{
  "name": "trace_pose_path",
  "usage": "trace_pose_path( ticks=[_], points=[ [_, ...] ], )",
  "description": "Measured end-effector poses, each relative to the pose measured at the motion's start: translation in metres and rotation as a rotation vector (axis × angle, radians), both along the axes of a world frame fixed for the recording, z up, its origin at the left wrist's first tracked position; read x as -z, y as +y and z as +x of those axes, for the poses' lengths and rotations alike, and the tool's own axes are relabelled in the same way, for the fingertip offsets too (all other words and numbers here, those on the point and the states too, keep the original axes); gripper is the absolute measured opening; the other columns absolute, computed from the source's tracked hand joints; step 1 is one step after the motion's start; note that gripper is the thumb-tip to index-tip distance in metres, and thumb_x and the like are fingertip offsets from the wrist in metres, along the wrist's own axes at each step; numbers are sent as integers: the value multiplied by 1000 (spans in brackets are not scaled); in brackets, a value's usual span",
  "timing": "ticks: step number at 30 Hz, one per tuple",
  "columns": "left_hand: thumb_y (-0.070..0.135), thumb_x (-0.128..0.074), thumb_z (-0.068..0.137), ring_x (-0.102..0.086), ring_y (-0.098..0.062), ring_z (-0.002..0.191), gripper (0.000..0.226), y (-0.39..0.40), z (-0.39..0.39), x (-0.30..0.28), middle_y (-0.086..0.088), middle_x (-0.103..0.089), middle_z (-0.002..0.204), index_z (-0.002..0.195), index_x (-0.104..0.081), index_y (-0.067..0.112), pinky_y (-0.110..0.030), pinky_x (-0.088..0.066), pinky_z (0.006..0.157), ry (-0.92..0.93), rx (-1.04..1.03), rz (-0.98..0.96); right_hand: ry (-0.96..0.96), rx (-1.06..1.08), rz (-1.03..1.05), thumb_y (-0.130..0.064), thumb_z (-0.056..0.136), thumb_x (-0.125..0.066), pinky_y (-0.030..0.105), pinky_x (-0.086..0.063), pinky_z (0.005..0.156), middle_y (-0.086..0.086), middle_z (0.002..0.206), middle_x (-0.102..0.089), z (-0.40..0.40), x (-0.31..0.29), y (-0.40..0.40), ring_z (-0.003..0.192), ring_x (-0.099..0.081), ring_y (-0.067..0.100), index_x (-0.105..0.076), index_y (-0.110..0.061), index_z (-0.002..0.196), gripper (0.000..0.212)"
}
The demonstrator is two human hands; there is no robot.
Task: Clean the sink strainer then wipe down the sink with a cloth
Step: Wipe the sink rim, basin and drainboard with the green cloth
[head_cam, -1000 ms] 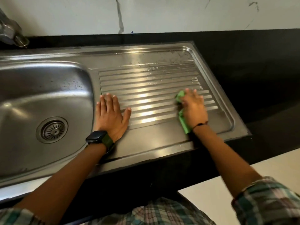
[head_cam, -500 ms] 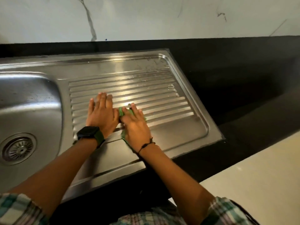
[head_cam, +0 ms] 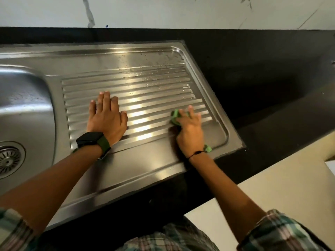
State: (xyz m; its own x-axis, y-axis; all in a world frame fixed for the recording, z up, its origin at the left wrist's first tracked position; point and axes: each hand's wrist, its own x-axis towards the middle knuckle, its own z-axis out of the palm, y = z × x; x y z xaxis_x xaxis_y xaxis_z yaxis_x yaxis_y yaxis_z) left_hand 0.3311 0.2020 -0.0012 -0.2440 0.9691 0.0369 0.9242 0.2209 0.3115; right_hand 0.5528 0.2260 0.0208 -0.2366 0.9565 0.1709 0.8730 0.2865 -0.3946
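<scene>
The green cloth [head_cam: 175, 119] lies right of centre on the ridged drainboard [head_cam: 154, 91], under the right hand [head_cam: 190, 131], whose fingers press it flat; a corner shows at the wrist. Bare ridges run left and upward, the raised rim just right. The left hand [head_cam: 107, 118] rests flat, fingers straight, mid-frame. The strainer [head_cam: 9, 159] sits at left edge in the sink [head_cam: 27, 109].
</scene>
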Motion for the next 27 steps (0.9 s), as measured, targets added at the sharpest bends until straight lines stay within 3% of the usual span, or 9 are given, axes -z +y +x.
trace_pose_path(
  ticks=[3, 6, 9, 12, 14, 17, 19, 22, 27],
  points=[
    [31, -33, 93, -11, -31, 143, 54, -1, 0, 0, -18, -19, 152, 139, -28, 3, -47, -7, 116, -1, 3, -7, -21, -143, 61, -6, 76, -31, 59, -31, 104, 26, 110, -66, -27, -6, -18, 114, -55, 44, -69, 8, 91, 43],
    [30, -32, 93, -11, -31, 143, 53, -2, -1, -1, -18, -19, 152, 139, -28, 3, -47, -8, 116, -5, 11, -6, -106, -259, 149, -12, 74, -37, 61, -48, 86, 20, 100, -71, 0, -19, -3, 98, -62, 46, -72, 1, 87, 40],
    [28, -33, 93, -11, -30, 143, 52, -3, -2, -3, -18, -19, 152, 139, -28, 3, -46, -8, 117, -17, 16, -7, -346, -115, 89, -11, 74, -63, 53, -36, 95, 14, 123, -60, 44, -21, 24, 115, -49, 42, -70, -17, 102, 29],
    [28, -33, 93, -11, -29, 143, 52, -2, 0, -5, -17, -19, 152, 139, -29, 3, -45, -7, 117, -36, 5, -4, -423, 38, 56, -18, 85, -55, 45, -33, 89, 12, 128, -48, 63, -19, 37, 117, -39, 35, -64, -27, 112, 30],
    [28, -32, 93, -9, -29, 143, 52, -1, 1, -6, -16, -18, 153, 139, -28, 4, -45, -6, 117, -39, -1, -5, -379, 62, 19, -23, 91, -48, 45, -36, 89, 12, 124, -48, 62, -14, 37, 113, -39, 34, -61, -25, 116, 29],
    [30, -30, 94, -6, -28, 144, 54, -1, -1, -5, -15, -13, 154, 141, -24, 5, -44, -3, 118, -35, -14, -25, -231, 137, -14, -33, 89, -53, 39, -35, 92, 17, 123, -48, 44, -7, 27, 112, -39, 36, -59, -14, 118, 35],
    [30, -29, 93, -4, -27, 144, 55, 0, 0, -4, -14, -11, 155, 142, -22, 6, -44, -2, 117, -37, -17, -30, -169, 141, 7, -21, 87, -56, 31, -31, 89, 18, 119, -52, 27, -6, 18, 109, -41, 36, -60, -9, 116, 31],
    [29, -29, 92, -4, -27, 144, 55, 1, 2, -4, -14, -12, 155, 142, -23, 6, -44, -2, 117, -43, -23, -27, -45, -27, 60, 1, 75, -59, 32, -36, 83, 17, 105, -64, -22, -6, -7, 95, -55, 36, -69, -8, 99, 27],
    [26, -31, 92, -6, -25, 144, 52, 0, -1, -4, -13, -14, 155, 141, -25, 7, -43, -4, 118, -62, -12, -12, -14, -304, 78, -3, 63, -67, 34, -51, 63, 7, 89, -68, -91, 0, -49, 82, -58, 29, -72, -14, 86, 26]
  ],
)
